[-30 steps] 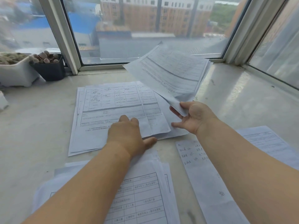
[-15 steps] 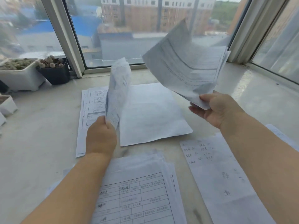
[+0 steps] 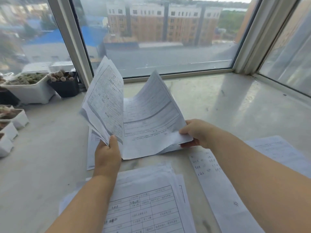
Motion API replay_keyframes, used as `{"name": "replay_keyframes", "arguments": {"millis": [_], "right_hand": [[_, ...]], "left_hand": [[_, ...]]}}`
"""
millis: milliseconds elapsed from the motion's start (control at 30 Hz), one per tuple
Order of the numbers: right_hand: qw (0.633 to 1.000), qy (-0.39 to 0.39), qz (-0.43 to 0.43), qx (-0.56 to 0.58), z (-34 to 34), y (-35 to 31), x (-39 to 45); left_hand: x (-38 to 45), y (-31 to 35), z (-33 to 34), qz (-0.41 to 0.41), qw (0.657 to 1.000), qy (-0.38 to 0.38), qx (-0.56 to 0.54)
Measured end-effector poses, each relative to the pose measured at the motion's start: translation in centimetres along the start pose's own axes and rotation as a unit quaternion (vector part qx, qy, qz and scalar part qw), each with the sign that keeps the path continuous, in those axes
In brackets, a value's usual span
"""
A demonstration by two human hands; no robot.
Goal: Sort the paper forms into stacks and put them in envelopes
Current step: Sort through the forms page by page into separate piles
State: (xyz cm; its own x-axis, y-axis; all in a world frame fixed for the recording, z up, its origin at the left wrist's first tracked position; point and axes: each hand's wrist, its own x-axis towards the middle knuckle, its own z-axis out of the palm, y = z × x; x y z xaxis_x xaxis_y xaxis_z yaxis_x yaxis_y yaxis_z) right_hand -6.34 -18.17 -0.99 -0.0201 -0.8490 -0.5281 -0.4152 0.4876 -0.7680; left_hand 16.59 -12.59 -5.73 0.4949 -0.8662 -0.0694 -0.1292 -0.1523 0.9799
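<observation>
1. Forms: left hand [image 3: 107,153] pinches a raised sheaf of forms [image 3: 106,101] upright; right hand [image 3: 196,133] grasps a curled form [image 3: 151,118].
2. Both papers hang above the stack [image 3: 90,148] at mid-tabletop [image 3: 42,157].

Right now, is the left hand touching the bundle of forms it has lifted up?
Touching. The head view shows the left hand pinching the lower corner of the raised forms, thumb on the front.
</observation>
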Motion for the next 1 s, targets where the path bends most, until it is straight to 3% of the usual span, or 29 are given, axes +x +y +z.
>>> {"name": "replay_keyframes", "arguments": {"millis": [67,133,233,300,333,433,533,600,667,833,1000], "right_hand": [[0.998,0.014,0.010,-0.064,0.4,0.5,0.9],[0.996,0.018,0.015,-0.087,0.5,0.7,1.3],[0.994,0.020,-0.001,-0.112,0.4,0.9,2.1],[0.994,0.039,-0.014,-0.098,0.5,1.2,2.2],[0.995,0.056,-0.022,-0.079,0.4,1.4,2.2],[0.988,0.141,-0.065,0.009,-0.2,2.5,1.1],[0.967,0.220,-0.119,0.052,-1.3,3.4,-1.9],[0.956,0.244,-0.154,0.051,-1.7,3.9,-4.7],[0.956,0.229,-0.179,0.025,-1.4,4.7,-8.3],[0.981,0.050,-0.166,-0.091,2.5,8.9,-17.8],[0.967,0.025,-0.115,-0.225,5.3,14.1,-24.8]], "left_hand": [[0.3,-0.5,0.2,0.026,0.999,-0.006,0.023],[0.4,-0.8,0.4,0.134,0.985,-0.029,0.109],[0.3,-0.9,1.1,0.291,0.899,-0.126,0.303],[0.4,-0.4,1.6,0.295,0.817,-0.186,0.459],[0.7,0.0,1.7,0.271,0.794,-0.210,0.502],[1.4,1.4,1.8,0.202,0.783,-0.279,0.517],[1.5,2.8,1.4,0.161,0.750,-0.344,0.542],[0.9,3.6,0.9,0.154,0.766,-0.345,0.520],[-1.0,4.3,-0.3,0.205,0.796,-0.312,0.477],[-10.0,4.3,-5.1,0.347,0.814,-0.257,0.389],[-21.4,1.6,-10.2,0.329,0.810,-0.313,0.370]]}}
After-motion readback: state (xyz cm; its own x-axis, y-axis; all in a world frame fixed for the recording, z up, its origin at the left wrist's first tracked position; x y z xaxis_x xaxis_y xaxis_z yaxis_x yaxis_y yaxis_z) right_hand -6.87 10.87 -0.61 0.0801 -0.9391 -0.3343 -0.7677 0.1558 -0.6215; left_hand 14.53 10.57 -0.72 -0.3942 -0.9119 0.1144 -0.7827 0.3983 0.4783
